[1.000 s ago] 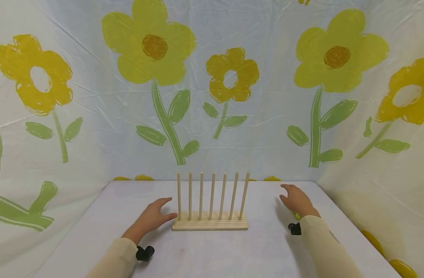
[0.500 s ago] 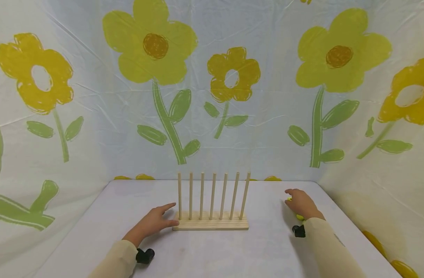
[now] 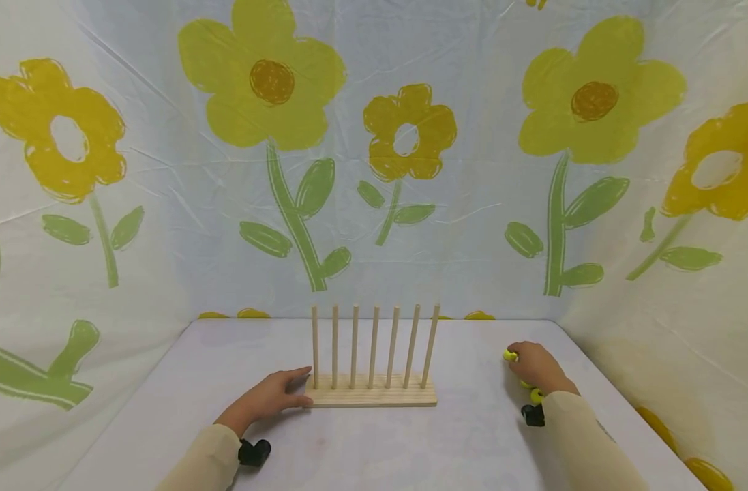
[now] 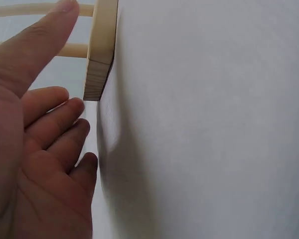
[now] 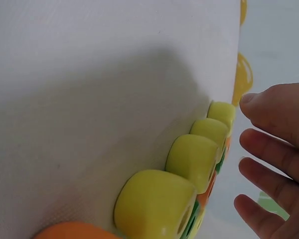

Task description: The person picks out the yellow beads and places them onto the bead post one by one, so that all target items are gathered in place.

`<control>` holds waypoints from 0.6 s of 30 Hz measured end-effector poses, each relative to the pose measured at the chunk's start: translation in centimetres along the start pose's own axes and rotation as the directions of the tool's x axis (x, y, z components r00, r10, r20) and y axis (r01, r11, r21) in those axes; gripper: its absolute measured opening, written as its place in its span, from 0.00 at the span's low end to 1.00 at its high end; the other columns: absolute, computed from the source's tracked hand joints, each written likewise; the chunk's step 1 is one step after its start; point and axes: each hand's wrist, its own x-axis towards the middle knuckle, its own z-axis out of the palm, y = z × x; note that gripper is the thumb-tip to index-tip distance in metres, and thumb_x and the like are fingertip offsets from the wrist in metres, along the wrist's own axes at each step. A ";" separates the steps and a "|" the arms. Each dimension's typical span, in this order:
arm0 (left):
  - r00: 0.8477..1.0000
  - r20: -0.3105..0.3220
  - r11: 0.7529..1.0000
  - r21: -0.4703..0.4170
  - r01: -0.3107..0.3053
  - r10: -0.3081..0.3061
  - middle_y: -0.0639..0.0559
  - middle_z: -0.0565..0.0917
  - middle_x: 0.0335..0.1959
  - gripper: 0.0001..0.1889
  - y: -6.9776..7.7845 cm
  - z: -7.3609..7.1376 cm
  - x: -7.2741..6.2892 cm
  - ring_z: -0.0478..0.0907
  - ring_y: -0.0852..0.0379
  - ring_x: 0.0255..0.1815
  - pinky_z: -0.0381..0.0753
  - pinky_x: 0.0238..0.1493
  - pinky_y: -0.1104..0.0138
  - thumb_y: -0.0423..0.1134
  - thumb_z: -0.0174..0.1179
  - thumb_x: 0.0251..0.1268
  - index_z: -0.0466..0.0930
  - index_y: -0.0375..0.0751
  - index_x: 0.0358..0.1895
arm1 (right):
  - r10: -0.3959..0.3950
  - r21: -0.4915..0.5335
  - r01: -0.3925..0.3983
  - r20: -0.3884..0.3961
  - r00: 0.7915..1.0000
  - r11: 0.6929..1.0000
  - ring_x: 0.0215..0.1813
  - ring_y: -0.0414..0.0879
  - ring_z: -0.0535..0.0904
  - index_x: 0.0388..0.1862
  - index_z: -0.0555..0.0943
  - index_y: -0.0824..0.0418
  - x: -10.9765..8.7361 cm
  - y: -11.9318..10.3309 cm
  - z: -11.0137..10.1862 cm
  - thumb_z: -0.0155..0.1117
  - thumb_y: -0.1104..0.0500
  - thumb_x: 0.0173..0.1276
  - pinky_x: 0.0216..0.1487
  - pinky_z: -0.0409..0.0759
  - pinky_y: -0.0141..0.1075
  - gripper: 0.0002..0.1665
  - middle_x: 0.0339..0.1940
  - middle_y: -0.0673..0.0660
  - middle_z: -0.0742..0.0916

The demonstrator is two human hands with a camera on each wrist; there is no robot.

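A wooden rack of upright pegs (image 3: 374, 397) stands mid-table. My left hand (image 3: 265, 401) is at the left end of its base, thumb at the front edge and index finger toward the back. In the left wrist view the thumb overlaps the base (image 4: 102, 45), while the other fingers are loosely extended beside its end. Over at the right, my right hand (image 3: 538, 365) hovers at a row of beads, the thumb and fingertips close to a yellow-green bead (image 3: 510, 355). The right wrist view shows the fingers apart from several yellow-green beads (image 5: 154, 204).
Green beads (image 5: 192, 219) and an orange bead (image 5: 207, 188) show behind the yellow-green row. Another orange bead (image 5: 74, 231) lies nearest that camera. A flowered cloth (image 3: 472, 239) hangs behind the white table (image 3: 374, 450) and along both sides.
My right hand has moved right and toward me, lowering onto the beads and uncovering more of them. My left hand has come down to the end of the rack's base.
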 end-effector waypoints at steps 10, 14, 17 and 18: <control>1.000 0.013 1.000 -0.017 -0.020 0.021 0.38 0.69 0.71 0.42 -0.1 0.4 -0.1 0.60 0.34 0.73 0.60 0.71 0.41 0.56 0.68 0.54 0.65 0.41 0.71 | -0.004 -0.037 0.003 -0.013 1.000 0.999 0.46 0.56 0.79 0.53 0.80 0.70 -0.5 0.8 0.2 0.61 0.62 0.63 0.51 0.77 0.55 0.21 0.52 0.70 0.84; 0.999 0.022 1.000 -0.019 -0.024 0.025 0.36 0.67 0.71 0.41 0.1 0.5 -0.3 0.59 0.34 0.73 0.59 0.72 0.41 0.56 0.66 0.58 0.64 0.41 0.72 | 0.007 -0.049 -0.008 -0.016 1.000 0.999 0.43 0.55 0.78 0.51 0.82 0.68 -0.6 0.8 0.1 0.61 0.62 0.63 0.48 0.78 0.55 0.18 0.50 0.69 0.85; 0.999 0.031 0.999 -0.016 -0.036 0.037 0.35 0.66 0.72 0.40 0.0 0.5 -0.4 0.59 0.33 0.74 0.58 0.72 0.41 0.56 0.63 0.61 0.63 0.42 0.72 | 0.032 -0.056 -0.032 -0.001 1.000 0.998 0.42 0.54 0.77 0.52 0.82 0.67 -0.6 0.9 0.2 0.61 0.62 0.63 0.46 0.78 0.53 0.19 0.51 0.70 0.83; 0.999 0.032 0.999 -0.013 -0.039 0.040 0.34 0.65 0.72 0.39 0.0 0.6 -0.4 0.59 0.33 0.74 0.58 0.72 0.41 0.56 0.63 0.61 0.63 0.42 0.72 | 0.040 -0.056 -0.040 0.005 0.999 0.998 0.41 0.54 0.77 0.52 0.82 0.67 -0.6 1.0 0.2 0.61 0.62 0.63 0.45 0.78 0.53 0.19 0.52 0.70 0.83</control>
